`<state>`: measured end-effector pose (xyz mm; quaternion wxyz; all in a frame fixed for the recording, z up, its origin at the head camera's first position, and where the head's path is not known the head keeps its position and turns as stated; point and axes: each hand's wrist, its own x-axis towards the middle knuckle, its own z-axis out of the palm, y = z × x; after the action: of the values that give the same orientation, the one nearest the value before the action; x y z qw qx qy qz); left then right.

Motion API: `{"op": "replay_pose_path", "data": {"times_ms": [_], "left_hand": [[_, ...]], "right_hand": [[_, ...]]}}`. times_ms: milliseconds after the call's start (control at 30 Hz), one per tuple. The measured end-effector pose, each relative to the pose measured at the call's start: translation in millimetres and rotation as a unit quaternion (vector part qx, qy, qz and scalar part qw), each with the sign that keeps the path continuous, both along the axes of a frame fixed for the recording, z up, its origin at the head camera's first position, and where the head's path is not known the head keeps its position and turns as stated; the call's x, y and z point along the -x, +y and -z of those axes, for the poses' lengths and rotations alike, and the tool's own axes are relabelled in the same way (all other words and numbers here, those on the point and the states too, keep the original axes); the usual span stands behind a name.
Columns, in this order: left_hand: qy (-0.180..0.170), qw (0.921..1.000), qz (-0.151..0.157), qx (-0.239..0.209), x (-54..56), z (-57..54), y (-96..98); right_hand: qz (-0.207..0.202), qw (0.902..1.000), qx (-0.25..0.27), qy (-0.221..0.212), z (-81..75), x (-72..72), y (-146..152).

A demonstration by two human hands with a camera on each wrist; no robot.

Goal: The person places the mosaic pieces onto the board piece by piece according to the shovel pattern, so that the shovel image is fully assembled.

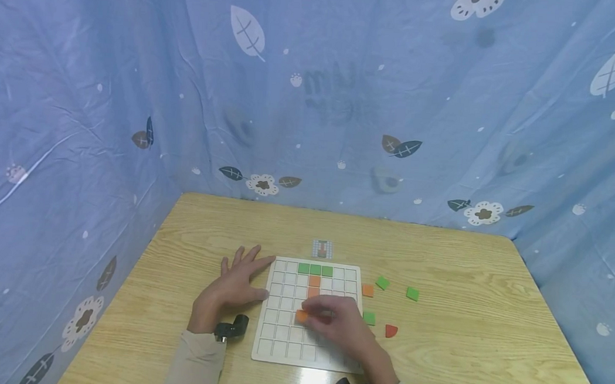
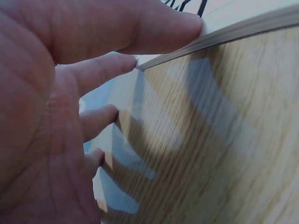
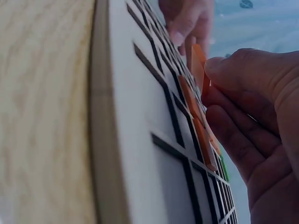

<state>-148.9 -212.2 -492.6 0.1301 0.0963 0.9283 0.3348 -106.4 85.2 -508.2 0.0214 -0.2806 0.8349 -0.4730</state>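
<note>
A white grid board (image 1: 279, 347) lies on the table, with several flat square tiles in its cells. Three green tiles (image 1: 315, 269) form a row near its far side, and orange tiles (image 1: 314, 281) run down a column below them. My right hand (image 1: 339, 323) pinches an orange tile (image 3: 198, 70) between thumb and fingers, tilted just over the board; this hand hides part of the grid. Spread beside the board's left edge, my left hand (image 1: 235, 284) touches that edge with its thumb and index fingertip, as the left wrist view (image 2: 201, 28) also shows.
A small card (image 1: 322, 249) with a printed grid pattern lies beyond the board. Right of the board are a loose orange tile (image 1: 368, 290), several green tiles (image 1: 413, 293) and a red quarter-round piece (image 1: 391, 331). Blue patterned curtains (image 1: 313, 98) surround the wooden table (image 1: 467, 343).
</note>
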Motion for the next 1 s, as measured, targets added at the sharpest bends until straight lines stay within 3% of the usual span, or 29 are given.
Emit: {"op": "replay_pose_path", "data": {"times_ms": [267,667,1000], "left_hand": [[0.005,1.0,0.005,-0.006,-0.1,0.5,-1.2],[0.003,1.0,0.007,0.004,1.1,0.7,-1.1],[0.005,1.0,0.003,0.0,0.5,1.7,-0.6]], "right_hand": [[-0.018,0.9991,-0.019,0.033,4.0,-1.7,-4.9],[-0.009,0.993,-0.112,0.036,-3.6,-5.2,-13.7],[-0.008,0.9935,-0.105,0.042,-4.0,-5.5,-13.1]]}}
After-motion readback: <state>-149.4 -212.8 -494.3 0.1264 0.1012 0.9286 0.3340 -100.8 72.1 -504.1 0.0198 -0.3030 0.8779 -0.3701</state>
